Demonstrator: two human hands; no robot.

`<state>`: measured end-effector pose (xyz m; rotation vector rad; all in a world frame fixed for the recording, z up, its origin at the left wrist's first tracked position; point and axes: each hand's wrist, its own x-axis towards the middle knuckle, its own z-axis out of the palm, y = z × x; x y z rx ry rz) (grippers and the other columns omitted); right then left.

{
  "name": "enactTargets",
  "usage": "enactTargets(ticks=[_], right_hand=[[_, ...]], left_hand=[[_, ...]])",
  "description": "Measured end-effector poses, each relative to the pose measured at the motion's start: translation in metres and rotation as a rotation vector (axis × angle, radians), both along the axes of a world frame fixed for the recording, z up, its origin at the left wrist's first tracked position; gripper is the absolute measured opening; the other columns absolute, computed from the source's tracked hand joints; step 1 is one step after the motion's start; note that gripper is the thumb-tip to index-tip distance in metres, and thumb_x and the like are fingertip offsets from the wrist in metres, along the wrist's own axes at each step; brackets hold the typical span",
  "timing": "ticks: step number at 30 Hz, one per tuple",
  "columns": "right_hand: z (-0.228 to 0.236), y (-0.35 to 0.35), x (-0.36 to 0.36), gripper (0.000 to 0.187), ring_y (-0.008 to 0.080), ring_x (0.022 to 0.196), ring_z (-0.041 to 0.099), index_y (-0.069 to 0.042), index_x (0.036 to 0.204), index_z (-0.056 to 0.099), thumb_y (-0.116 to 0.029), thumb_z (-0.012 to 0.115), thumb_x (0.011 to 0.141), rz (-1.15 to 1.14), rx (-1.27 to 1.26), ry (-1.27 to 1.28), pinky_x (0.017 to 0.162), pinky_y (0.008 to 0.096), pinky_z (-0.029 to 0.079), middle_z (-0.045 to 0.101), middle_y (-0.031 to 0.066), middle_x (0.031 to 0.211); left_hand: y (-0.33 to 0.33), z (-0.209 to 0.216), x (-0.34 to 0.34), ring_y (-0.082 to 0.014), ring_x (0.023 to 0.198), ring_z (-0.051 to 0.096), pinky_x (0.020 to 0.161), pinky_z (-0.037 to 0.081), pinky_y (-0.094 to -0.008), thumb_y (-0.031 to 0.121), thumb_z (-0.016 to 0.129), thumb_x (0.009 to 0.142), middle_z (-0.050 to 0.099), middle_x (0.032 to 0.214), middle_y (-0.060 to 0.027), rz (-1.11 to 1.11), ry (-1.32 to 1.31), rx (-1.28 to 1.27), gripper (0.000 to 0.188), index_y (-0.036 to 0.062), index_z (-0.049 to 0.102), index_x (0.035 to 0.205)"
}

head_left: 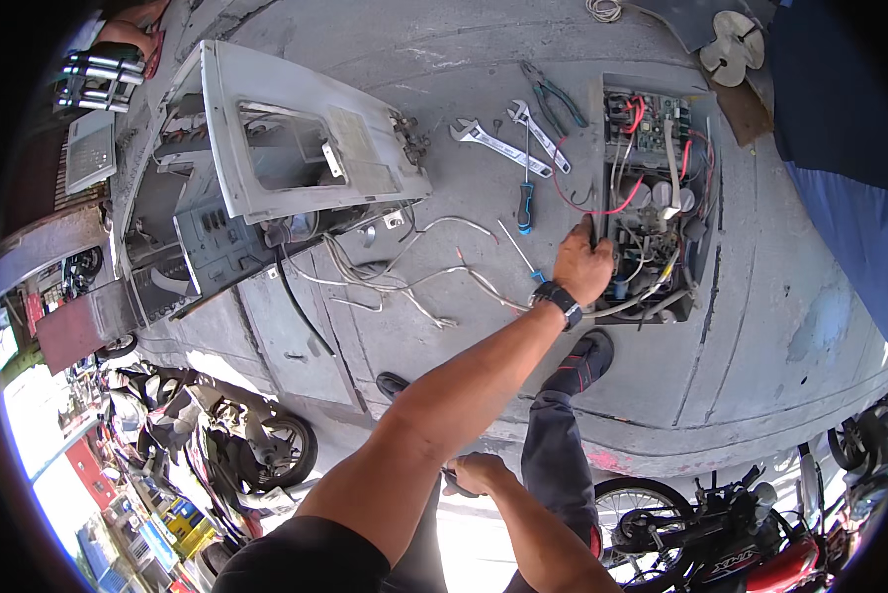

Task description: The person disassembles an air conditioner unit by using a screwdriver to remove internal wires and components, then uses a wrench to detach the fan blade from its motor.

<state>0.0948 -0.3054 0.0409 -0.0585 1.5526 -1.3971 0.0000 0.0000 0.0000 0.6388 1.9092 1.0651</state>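
My left hand (584,269), with a black watch on its wrist, is closed at the left edge of an open grey metal box (703,277). Circuit boards (652,124), red, white and grey wires and other electrical parts fill this box. Below, between my legs, my right hand (479,472) is closed around a small dark thing that I cannot make out. Beside the left hand lies a small screwdriver (523,255). A larger blue-and-black screwdriver (526,206), two adjustable wrenches (501,148) (543,138) and pliers (555,99) lie further off on the concrete.
A large grey metal cabinet (296,89) with a windowed panel lies at the left, its loose cables (395,282) trailing over the ground. Motorcycles (236,435) (701,539) stand along the near side. A white fan blade (733,49) lies far right, by a person in dark blue clothing (840,109).
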Motion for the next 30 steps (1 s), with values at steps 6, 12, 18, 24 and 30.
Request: enactTargets(ticks=[6, 12, 18, 24, 30], right_hand=[[-0.002, 0.043, 0.019, 0.070, 0.0302, 0.119, 0.057, -0.014, 0.136, 0.047, -0.059, 0.061, 0.085, -0.242, 0.242, -0.008, 0.098, 0.0442, 0.045, 0.059, 0.0190, 0.126], [0.003, 0.073, 0.018, 0.067, 0.0311, 0.114, 0.060, -0.012, 0.131, 0.050, -0.060, 0.060, 0.085, -0.475, 0.387, -0.004, 0.095, 0.0452, 0.047, 0.063, 0.0191, 0.119], [-0.001, 0.085, 0.019, 0.066, 0.0320, 0.108, 0.063, -0.010, 0.127, 0.053, -0.061, 0.058, 0.086, -0.592, 0.436, -0.007, 0.091, 0.0462, 0.049, 0.066, 0.0192, 0.112], [0.008, 0.100, -0.004, 0.052, 0.0394, 0.091, 0.068, -0.008, 0.115, 0.058, -0.053, 0.057, 0.089, -0.570, 0.469, -0.152, 0.076, 0.0483, 0.054, 0.069, 0.0211, 0.096], [0.003, 0.073, -0.023, 0.056, 0.0398, 0.091, 0.067, -0.008, 0.106, 0.058, -0.059, 0.063, 0.083, -0.588, 0.686, -0.211, 0.077, 0.0489, 0.053, 0.070, 0.0201, 0.092]], left_hand=[[0.130, -0.026, 0.117, -0.0467, 0.107, 0.057, 0.092, 0.046, -0.0486, 0.019, 0.053, 0.086, 0.059, 0.111, -0.0329, 0.206, -0.172, -0.073, 0.043, -0.0066, 0.049, 0.120], [0.163, -0.067, 0.141, -0.0420, 0.119, 0.053, 0.099, 0.044, -0.0444, 0.031, 0.057, 0.092, 0.056, 0.124, -0.0308, 0.026, -0.458, -0.068, 0.055, -0.0052, 0.042, 0.130], [0.099, -0.006, 0.074, -0.0318, 0.130, 0.047, 0.106, 0.037, -0.0375, 0.045, 0.055, 0.095, 0.048, 0.140, -0.0242, -0.121, -0.641, 0.012, 0.073, -0.0004, 0.033, 0.146], [-0.107, 0.052, -0.045, -0.0174, 0.106, 0.062, 0.093, 0.047, -0.0305, 0.025, 0.059, 0.098, 0.065, 0.117, -0.0076, 0.369, -0.520, 0.096, 0.036, -0.0001, 0.057, 0.124], [-0.330, 0.070, -0.191, -0.0138, 0.097, 0.058, 0.089, 0.046, -0.0279, 0.010, 0.057, 0.096, 0.064, 0.106, -0.0043, 0.700, 0.281, -0.050, 0.021, 0.0013, 0.059, 0.114]])
